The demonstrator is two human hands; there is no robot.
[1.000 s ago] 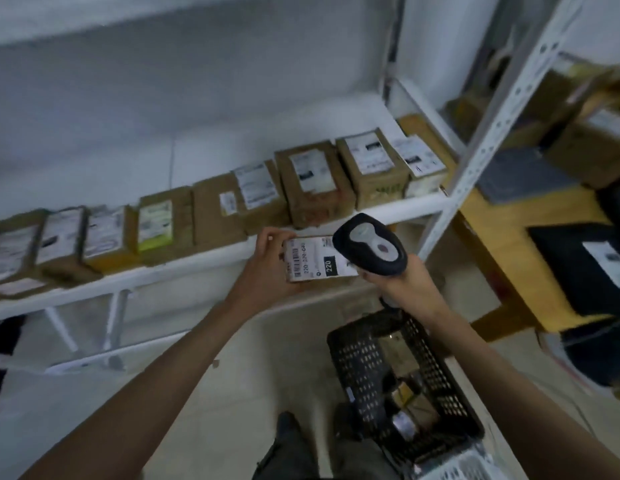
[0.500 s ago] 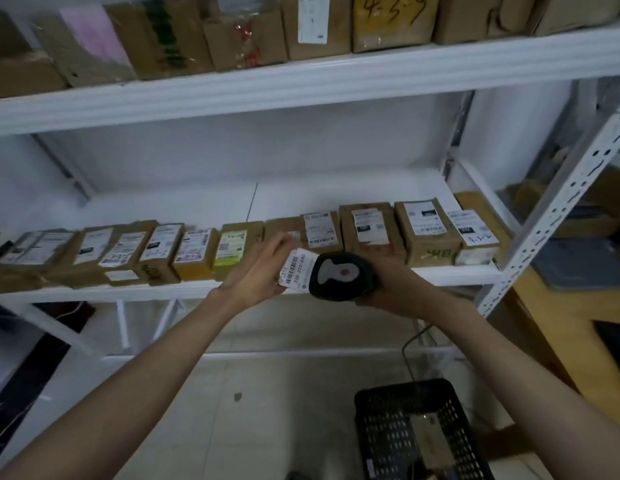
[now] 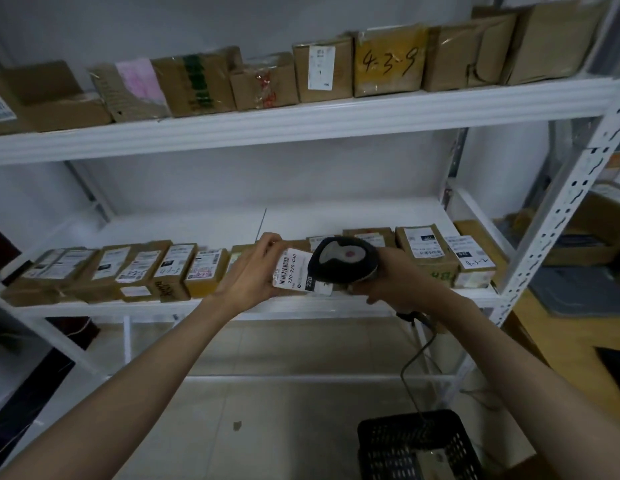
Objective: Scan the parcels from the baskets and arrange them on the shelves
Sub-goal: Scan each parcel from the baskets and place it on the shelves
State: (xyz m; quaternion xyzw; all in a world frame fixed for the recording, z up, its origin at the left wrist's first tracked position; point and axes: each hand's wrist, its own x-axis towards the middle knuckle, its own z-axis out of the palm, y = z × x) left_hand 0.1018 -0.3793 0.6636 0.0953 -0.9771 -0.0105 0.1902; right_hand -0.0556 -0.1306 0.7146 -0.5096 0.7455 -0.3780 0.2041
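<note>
Head view: left hand has its grip clamped on a small parcel, label up, just before the lower shelf — right hand grips a scanner over it. Black basket sits on the floor below.
</note>
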